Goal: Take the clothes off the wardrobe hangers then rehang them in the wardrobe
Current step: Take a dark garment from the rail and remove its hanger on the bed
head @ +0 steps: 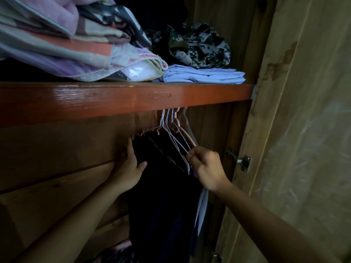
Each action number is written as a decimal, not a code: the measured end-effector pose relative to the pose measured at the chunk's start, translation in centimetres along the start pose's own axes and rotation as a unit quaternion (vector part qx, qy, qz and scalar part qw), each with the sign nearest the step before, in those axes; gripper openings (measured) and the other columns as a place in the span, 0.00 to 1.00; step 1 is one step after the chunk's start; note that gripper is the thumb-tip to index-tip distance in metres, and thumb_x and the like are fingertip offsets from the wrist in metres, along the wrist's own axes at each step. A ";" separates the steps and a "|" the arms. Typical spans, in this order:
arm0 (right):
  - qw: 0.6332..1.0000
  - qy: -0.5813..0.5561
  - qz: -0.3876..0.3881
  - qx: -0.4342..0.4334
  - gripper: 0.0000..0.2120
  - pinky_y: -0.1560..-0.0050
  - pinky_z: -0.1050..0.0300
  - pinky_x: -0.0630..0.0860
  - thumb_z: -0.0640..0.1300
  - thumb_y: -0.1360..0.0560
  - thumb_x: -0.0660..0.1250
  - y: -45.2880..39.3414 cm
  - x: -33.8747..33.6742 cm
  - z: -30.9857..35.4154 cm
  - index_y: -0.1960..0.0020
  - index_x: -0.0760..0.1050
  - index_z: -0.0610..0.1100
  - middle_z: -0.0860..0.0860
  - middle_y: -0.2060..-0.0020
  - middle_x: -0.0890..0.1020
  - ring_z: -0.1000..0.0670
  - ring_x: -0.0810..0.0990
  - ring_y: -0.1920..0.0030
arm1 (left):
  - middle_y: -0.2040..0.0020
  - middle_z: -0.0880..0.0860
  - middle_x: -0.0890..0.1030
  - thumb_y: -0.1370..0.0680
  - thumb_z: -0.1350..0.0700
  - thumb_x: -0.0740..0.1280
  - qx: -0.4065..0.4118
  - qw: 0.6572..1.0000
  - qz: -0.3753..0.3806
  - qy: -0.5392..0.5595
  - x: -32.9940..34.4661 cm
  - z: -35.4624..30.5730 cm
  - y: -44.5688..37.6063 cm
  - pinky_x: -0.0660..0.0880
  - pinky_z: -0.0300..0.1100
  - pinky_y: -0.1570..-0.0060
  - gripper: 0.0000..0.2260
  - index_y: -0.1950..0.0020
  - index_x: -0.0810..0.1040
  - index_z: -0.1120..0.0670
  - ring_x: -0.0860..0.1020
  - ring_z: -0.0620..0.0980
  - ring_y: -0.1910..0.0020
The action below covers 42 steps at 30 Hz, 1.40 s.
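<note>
The shelf (114,99) hides the hanger hooks (171,114) and rail.

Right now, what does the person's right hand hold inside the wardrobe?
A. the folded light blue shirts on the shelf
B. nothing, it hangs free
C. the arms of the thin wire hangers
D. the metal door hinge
C: the right hand pinches the lower ends of the thin wire hangers, which hang under the shelf, while the left hand rests on the dark clothes.
</note>
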State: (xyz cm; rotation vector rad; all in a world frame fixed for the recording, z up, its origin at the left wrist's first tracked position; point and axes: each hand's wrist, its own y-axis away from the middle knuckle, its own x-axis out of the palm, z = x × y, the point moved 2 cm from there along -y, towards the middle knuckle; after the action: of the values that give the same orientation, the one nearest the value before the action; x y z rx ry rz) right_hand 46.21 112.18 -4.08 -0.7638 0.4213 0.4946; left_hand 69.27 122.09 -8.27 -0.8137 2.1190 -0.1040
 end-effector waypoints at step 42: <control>0.953 0.103 -0.162 0.235 0.09 0.63 0.66 0.68 0.39 0.20 0.67 31.8 -35.5 -1.5 0.59 0.80 0.45 0.56 0.71 0.77 0.56 0.71 0.70 | 0.71 0.54 0.79 0.23 0.60 0.71 0.295 0.863 0.242 0.331 19.6 -30.9 11.2 0.70 0.30 0.63 0.11 0.58 0.85 0.44 0.75 0.40 0.69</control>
State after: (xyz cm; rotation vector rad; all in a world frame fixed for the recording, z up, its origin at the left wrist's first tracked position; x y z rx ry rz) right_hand -0.57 121.26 -3.67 -0.4085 0.5702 -0.0021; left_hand 32.15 113.18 -5.76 0.1770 2.6310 -0.8193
